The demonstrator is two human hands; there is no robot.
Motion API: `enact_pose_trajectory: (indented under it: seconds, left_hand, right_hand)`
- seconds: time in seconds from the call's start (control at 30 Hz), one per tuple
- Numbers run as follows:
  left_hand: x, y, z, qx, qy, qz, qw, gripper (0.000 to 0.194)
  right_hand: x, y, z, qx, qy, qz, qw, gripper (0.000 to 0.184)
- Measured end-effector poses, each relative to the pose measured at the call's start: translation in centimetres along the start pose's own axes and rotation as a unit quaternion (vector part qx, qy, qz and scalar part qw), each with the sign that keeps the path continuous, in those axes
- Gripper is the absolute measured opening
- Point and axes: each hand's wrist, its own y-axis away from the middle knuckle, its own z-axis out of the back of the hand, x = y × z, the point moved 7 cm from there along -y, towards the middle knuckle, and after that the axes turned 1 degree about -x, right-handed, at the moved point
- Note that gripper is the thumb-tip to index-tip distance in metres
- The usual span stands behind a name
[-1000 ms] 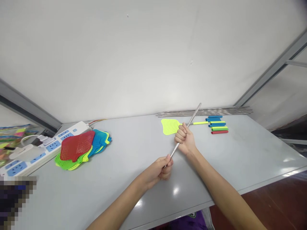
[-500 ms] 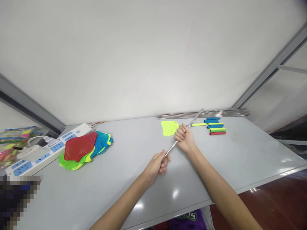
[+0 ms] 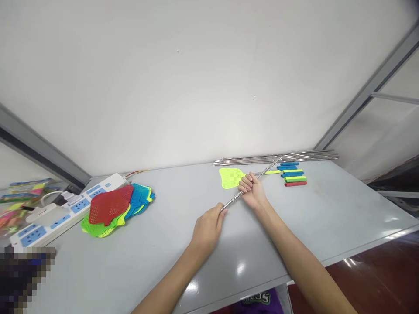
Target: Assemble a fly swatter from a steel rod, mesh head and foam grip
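Note:
A thin metal rod slants across the middle of the table, raised in both hands. My right hand wraps its fingers round the rod's middle. At the rod's near end my left hand is closed on it, its back turned up and its fingertips hidden. Behind my right hand lies a yellow fly swatter, with its metal shaft and yellow grip pointing right. The rod's far end reaches over toward a bundle of metal rods along the wall.
Several coloured grip tubes lie in a group at the right. On the left, a pile of swatter heads, red on top, leans against a white power strip. Packaged items sit beyond it. The table's front edge runs across below.
My left hand has turned over from a palm-side grip to back-up on the rod's near end. The rod lies at a flatter slant; my right hand has stayed closed on it.

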Motion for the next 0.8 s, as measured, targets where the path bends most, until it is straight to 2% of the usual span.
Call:
enact_pose_trajectory:
  seconds: [0.13, 0.33, 0.47, 0.6, 0.67, 0.8]
  left_hand:
    - [0.0, 0.1, -0.1, -0.002, -0.062, -0.001, 0.998, 0.031]
    - [1.0, 0.2, -1.5, -0.003, -0.157, 0.031, 0.987, 0.027]
    - [0.9, 0.1, -1.3, -0.025, -0.116, 0.036, 0.992, 0.028]
    - [1.3, -0.2, -1.3, 0.013, -0.074, 0.072, 0.995, 0.034]
    - [1.6, -0.3, -1.4, 0.024, -0.067, 0.076, 0.995, 0.035]
    - [1.9, -0.4, -1.0, 0.008, -0.044, 0.067, 0.997, 0.035]
  right_hand:
    - [-0.5, 0.0, 0.1, 0.001, 0.012, -0.003, 1.0, 0.031]
    - [-1.8, 0.2, 0.1, -0.023, 0.044, -0.021, 0.999, 0.031]
    - [-1.7, 0.5, 0.1, -0.038, 0.044, -0.002, 0.998, 0.031]
    - [-1.4, 0.9, -0.1, -0.055, 0.068, 0.023, 0.996, 0.032]
    - [-1.4, 1.2, -0.5, -0.048, 0.082, 0.033, 0.995, 0.032]
    - [-1.4, 1.9, -1.4, -0.026, 0.089, 0.058, 0.994, 0.034]
